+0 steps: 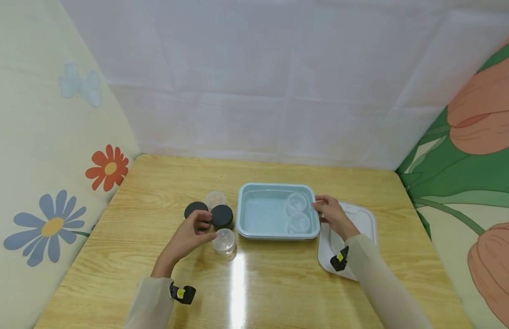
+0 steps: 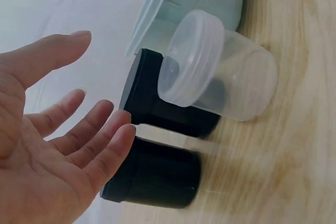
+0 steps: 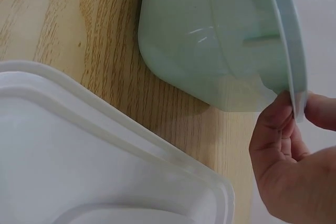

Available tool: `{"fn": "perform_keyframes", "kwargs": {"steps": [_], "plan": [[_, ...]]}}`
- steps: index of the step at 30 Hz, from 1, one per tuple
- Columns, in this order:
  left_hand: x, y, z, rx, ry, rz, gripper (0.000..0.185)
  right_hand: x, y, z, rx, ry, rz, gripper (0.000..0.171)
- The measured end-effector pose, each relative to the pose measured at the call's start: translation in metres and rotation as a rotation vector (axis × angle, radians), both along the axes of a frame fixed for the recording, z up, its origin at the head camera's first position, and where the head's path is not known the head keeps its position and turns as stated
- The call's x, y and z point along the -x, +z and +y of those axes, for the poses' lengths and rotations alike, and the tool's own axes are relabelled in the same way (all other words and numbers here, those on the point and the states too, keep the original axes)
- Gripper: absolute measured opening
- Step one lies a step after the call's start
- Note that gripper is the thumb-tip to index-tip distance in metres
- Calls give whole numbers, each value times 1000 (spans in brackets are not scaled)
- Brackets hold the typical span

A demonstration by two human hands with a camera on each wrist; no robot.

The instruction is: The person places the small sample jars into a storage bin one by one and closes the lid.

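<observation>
1. Pinching the blue tub (image 1: 260,212) by its rim (image 3: 294,51) at 3 o'clock, R hand (image 1: 333,215) is gripping w/ thumb one side, fingers other.
2. L hand (image 1: 189,234) is holding nothing, fingers loosely spread, at tub's 9 o'clock; can't tell if it's touching the left black jar (image 1: 194,208).
3. Rear inner jar (image 1: 297,203) & front inner jar (image 1: 299,223) are sitting at tub's 3 o'clock end. Risk: raising that rim alone prob. tips tub, sliding both twd 9.
4. Right black jar (image 1: 222,216), back clear jar (image 1: 215,199) & front clear jar (image 1: 224,241) are crowding left black jar; a sideways finger could topple a neighbour, esp. front clear, by L thumb.
5. White lid (image 1: 367,228) is lying at 4 o'clock, partly behind R sleeve (image 1: 377,274); a dropped forearm might shove it.
</observation>
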State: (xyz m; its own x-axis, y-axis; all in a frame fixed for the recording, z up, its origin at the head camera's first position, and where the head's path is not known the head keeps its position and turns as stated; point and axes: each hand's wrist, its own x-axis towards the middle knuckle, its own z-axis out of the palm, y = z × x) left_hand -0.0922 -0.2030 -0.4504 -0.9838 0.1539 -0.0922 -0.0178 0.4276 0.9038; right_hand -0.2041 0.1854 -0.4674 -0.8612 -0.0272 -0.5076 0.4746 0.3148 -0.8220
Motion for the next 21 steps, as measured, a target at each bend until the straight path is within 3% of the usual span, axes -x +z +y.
{"fn": "perform_keyframes", "kwargs": {"steps": [10,21], "plan": [[-6,-11,-1,-11,28,-53,55,-1,0,0,-4,-1,2,46],[-11,-18,3,-13,29,-58,58,-1,-1,0,2,-1,-1,46]]}}
